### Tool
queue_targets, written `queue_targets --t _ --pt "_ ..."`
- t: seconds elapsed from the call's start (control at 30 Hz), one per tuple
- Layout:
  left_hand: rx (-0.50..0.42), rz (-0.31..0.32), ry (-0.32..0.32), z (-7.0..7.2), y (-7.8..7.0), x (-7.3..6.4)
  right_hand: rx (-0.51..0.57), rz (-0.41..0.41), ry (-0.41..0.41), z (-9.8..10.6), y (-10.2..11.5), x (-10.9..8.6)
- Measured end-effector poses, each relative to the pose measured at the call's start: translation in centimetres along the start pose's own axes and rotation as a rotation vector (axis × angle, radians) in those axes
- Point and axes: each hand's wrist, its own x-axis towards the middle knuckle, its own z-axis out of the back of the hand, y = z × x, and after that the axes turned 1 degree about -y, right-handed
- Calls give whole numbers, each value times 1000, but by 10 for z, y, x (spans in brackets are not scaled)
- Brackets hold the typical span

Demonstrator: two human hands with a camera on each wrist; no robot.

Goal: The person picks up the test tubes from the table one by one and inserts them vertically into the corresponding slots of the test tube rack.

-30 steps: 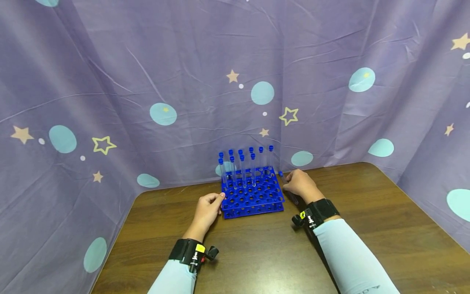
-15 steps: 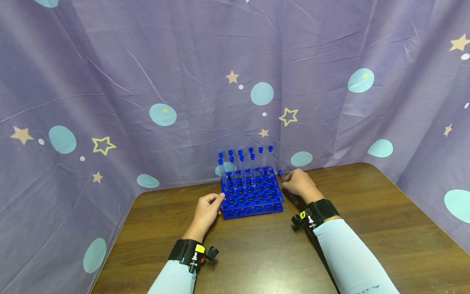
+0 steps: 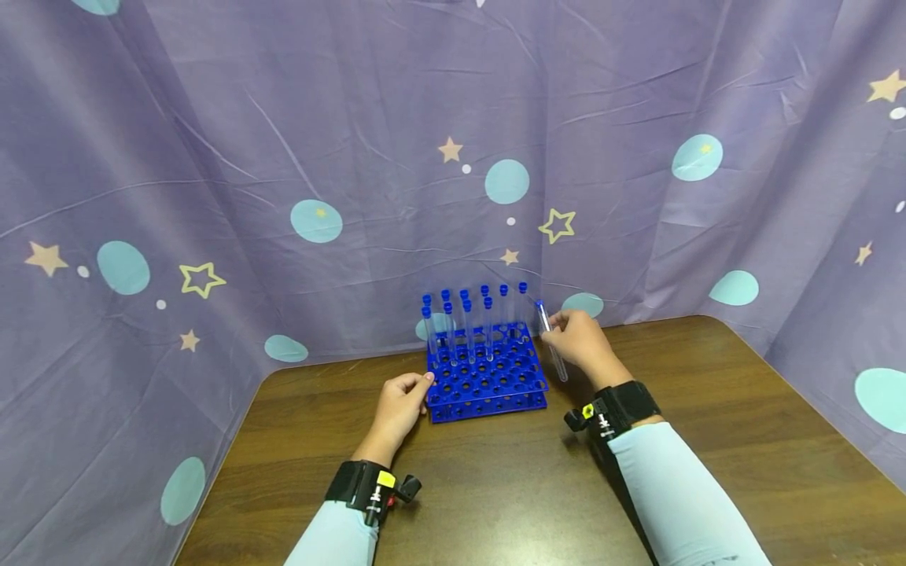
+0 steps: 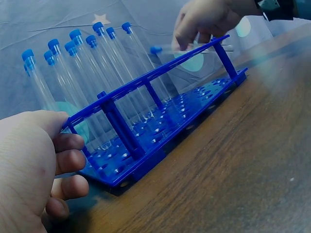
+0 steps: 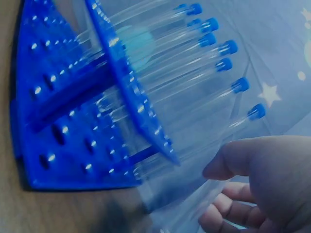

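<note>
A blue test tube rack (image 3: 488, 385) stands on the table with several clear, blue-capped test tubes (image 3: 469, 334) upright at its back. At the rack's left end my left hand (image 3: 399, 409) grips the upper plate, thumb (image 4: 43, 121) on the edge and fingers curled below. Just past the right end, my right hand (image 3: 576, 342) pinches another blue-capped test tube (image 3: 555, 358) between thumb and fingers. That tube tilts, cap up and away, its rounded bottom toward me. In the right wrist view, the thumb (image 5: 228, 162) and curled fingers close around its clear body.
The brown wooden table (image 3: 481, 487) reaches back to a purple curtain (image 3: 396, 196) with stars and dots, close behind the rack. Each wrist wears a black strap (image 3: 626, 405) with a small camera.
My right hand has raised the test tube from beside the rack, and its cap end now sits higher. My left hand stays on the rack.
</note>
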Motion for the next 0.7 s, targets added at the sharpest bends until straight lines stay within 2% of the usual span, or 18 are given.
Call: queue_targets --t 0.37,0.57,0.7 --pt "-1 8 -3 1 -2 -2 178 175 -215 5 25 -7" --pt "17 20 5 1 -4 -4 250 262 -265 -3 36 -11" --pt "21 19 5 -1 -4 -4 313 286 -286 -8 42 -12"
